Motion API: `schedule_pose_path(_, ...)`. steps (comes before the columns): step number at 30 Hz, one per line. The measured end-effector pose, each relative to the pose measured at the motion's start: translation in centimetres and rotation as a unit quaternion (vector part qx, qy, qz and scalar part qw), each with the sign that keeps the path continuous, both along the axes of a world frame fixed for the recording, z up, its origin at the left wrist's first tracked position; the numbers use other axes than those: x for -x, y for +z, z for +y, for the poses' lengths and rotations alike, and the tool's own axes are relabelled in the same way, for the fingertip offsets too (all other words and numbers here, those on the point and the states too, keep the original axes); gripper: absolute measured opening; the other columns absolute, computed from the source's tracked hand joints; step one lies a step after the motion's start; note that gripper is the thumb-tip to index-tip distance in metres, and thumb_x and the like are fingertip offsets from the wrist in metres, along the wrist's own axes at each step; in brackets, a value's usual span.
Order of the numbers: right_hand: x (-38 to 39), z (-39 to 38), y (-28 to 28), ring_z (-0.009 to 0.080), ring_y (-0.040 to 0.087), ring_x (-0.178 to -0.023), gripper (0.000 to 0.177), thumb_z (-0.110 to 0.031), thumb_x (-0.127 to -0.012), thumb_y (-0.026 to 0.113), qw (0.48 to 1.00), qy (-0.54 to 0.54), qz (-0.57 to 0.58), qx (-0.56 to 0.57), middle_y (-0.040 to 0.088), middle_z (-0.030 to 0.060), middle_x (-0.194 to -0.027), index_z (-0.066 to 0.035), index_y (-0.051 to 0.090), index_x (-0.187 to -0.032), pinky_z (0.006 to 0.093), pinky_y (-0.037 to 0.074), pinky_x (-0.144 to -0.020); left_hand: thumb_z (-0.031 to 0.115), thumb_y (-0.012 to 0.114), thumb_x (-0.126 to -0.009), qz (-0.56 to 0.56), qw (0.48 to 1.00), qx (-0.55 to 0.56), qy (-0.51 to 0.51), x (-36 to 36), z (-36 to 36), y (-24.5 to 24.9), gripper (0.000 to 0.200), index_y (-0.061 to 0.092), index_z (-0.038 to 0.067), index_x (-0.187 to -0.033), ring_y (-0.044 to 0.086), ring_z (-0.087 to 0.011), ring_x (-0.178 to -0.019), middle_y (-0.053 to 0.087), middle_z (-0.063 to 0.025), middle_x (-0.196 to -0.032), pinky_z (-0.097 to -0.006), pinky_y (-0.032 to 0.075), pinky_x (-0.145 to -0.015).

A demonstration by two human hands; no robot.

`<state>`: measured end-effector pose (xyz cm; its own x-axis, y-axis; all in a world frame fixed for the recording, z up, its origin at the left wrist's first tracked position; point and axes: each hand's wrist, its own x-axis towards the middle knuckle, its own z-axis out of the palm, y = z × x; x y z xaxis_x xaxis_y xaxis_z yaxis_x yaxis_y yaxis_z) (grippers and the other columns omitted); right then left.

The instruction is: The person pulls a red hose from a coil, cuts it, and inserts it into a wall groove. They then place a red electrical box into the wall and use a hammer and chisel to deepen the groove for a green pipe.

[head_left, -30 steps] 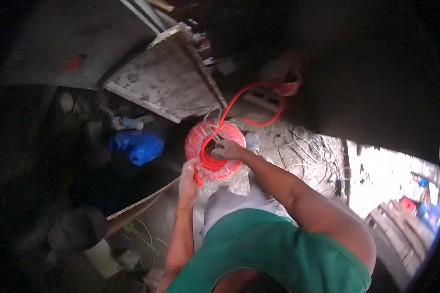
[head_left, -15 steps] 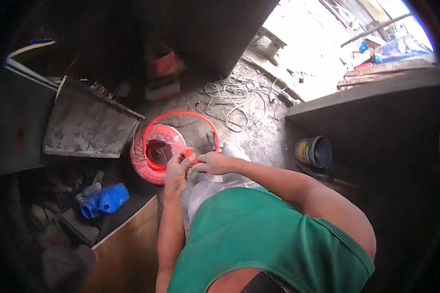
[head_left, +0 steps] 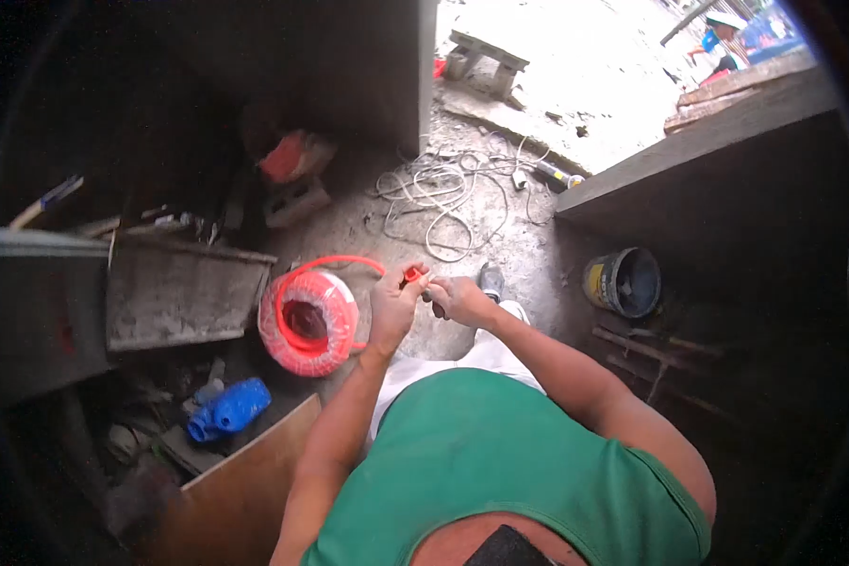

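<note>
A coil of red-orange hose (head_left: 347, 321), partly in clear plastic wrap, lies on the floor in front of me to the left. From it a loose length of the hose (head_left: 344, 259) arcs up to my left hand (head_left: 393, 307), whose fingers are closed round its end. Close beside it, almost touching, my right hand (head_left: 462, 302) is closed too. A small dark shape shows under its fingers, but I cannot make out what it holds.
Tangled pale cable (head_left: 434, 193) covers the floor ahead. To the right stands a bucket (head_left: 623, 283) under a ledge (head_left: 689, 151). On the left are a grey panel (head_left: 184, 292), a blue plastic container (head_left: 231, 410) and a wooden board (head_left: 245, 472). A concrete block (head_left: 295, 203) sits farther back.
Both hands have moved right and slightly up, away from the coil, drawing the hose end along. The right hand has shifted a little apart from the left. The view has turned.
</note>
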<state>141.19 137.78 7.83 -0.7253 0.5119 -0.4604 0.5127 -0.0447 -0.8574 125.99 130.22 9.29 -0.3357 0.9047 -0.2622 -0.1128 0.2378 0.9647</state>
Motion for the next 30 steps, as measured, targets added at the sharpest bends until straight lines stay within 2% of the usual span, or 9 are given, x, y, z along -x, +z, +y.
schedule_pose_path(2, -3.9, 3.8, -0.5, 0.0171, 0.061, -0.060, 0.039, -0.034, -0.102, 0.047, 0.998, -0.040, 0.054, 0.019, 0.065, 0.0080, -0.068, -0.002, 0.066, -0.091, 0.0341, 0.050, -0.061, 0.006, 0.068, -0.089, -0.017, 0.999, 0.016, -0.029, -2.8, 3.9, -1.0, 0.043, 0.056, -0.005, -0.130, 0.062, -0.0121, -0.089, 0.069, -0.0102, -0.113, -0.0254, 0.051, -0.078)
schedule_pose_path(5, -11.0, 9.5, -0.3, 0.0143, 0.062, -0.069, 0.036, -0.033, -0.100, 0.053, 0.995, -0.053, 0.065, 0.052, 0.068, 0.0074, -0.079, 0.000, 0.065, -0.103, 0.0301, 0.051, -0.064, 0.017, 0.074, -0.087, -0.039, 0.995, 0.055, -0.070, -5.7, 9.4, -1.3, 0.076, 0.034, -0.003, -0.148, 0.057, -0.0142, -0.106, 0.061, -0.0137, -0.128, -0.0246, 0.049, -0.083)
schedule_pose_path(8, -18.8, 13.7, -2.6, 0.0168, 0.064, -0.077, 0.035, -0.029, -0.099, 0.056, 0.987, -0.118, 0.035, 0.104, 0.070, 0.0089, -0.092, 0.000, 0.064, -0.115, 0.0301, 0.052, -0.072, 0.017, 0.067, -0.092, -0.061, 0.981, 0.178, -0.041, -5.0, 13.2, -1.4, 0.067, 0.035, -0.002, -0.147, 0.062, -0.0150, -0.102, 0.062, -0.0136, -0.128, -0.0281, 0.051, -0.083)
schedule_pose_path(14, -28.4, 20.8, -3.1, 0.0187, 0.064, -0.098, 0.040, -0.019, -0.095, 0.062, 0.983, -0.167, -0.050, -0.053, 0.068, 0.0136, -0.109, 0.001, 0.058, -0.130, 0.0301, 0.049, -0.089, 0.023, 0.069, -0.091, -0.072, 0.974, 0.197, 0.082, -0.7, 18.4, -2.0, 0.059, 0.044, -0.001, -0.139, 0.064, -0.0123, -0.087, 0.068, -0.0095, -0.113, -0.0272, 0.052, -0.072)
schedule_pose_path(16, -29.1, 23.0, -4.0, 0.0178, 0.064, -0.101, 0.039, -0.012, -0.092, 0.064, 0.941, -0.330, 0.075, 0.023, 0.068, 0.0129, -0.110, 0.004, 0.058, -0.128, 0.0298, 0.049, -0.090, 0.024, 0.070, -0.091, -0.063, 0.975, 0.193, 0.095, -0.2, 20.0, -3.0, 0.057, 0.046, -0.001, -0.136, 0.063, -0.0125, -0.084, 0.067, -0.0090, -0.111, -0.0247, 0.050, -0.067)
schedule_pose_path(20, -28.7, 29.5, -3.5, 0.0151, 0.063, -0.098, 0.038, -0.006, -0.092, 0.062, 0.943, -0.323, 0.073, 0.024, 0.067, 0.0099, -0.105, 0.005, 0.055, -0.128, 0.0294, 0.050, -0.087, 0.024, 0.069, -0.089, 0.024, 0.968, 0.247, 0.032, -0.3, 22.8, -6.2, 0.053, 0.052, 0.001, -0.133, 0.061, -0.0102, -0.080, 0.068, -0.0093, -0.108, -0.0234, 0.049, -0.066)
schedule_pose_path(24, -27.6, 36.8, -3.1, 0.0146, 0.063, -0.096, 0.033, -0.006, -0.092, 0.062, 0.944, -0.324, 0.070, 0.011, 0.066, 0.0091, -0.103, 0.004, 0.056, -0.123, 0.0296, 0.051, -0.086, 0.027, 0.068, -0.087, 0.136, 0.943, 0.207, -0.222, -2.6, 26.3, -10.9, 0.051, 0.058, -0.003, -0.127, 0.066, -0.0237, -0.098, 0.068, -0.0149, -0.113, -0.0359, 0.053, -0.086)
schedule_pose_path(26, -27.7, 41.3, -4.3, 0.0149, 0.063, -0.094, 0.028, -0.006, -0.091, 0.061, 0.941, -0.336, 0.032, -0.003, 0.066, 0.0087, -0.101, 0.004, 0.056, -0.116, 0.0298, 0.051, -0.085, 0.030, 0.068, -0.087, 0.324, 0.856, 0.120, -0.385, -4.2, 28.7, -13.0, 0.046, 0.062, 0.002, -0.123, 0.064, -0.0308, -0.104, 0.067, -0.0176, -0.114, -0.0402, 0.050, -0.094)
schedule_pose_path(30, -28.1, 49.9, -4.1, 0.0139, 0.060, -0.086, 0.030, -0.006, -0.084, 0.049, 0.915, -0.403, 0.033, -0.015, 0.064, 0.0069, -0.093, 0.002, 0.058, -0.111, 0.0294, 0.050, -0.081, 0.031, 0.067, -0.087, 0.355, 0.836, 0.107, -0.405, -4.5, 37.1, -9.9, 0.037, 0.068, 0.006, -0.114, 0.061, -0.0362, -0.107, 0.067, -0.0184, -0.112, -0.0433, 0.048, -0.096)
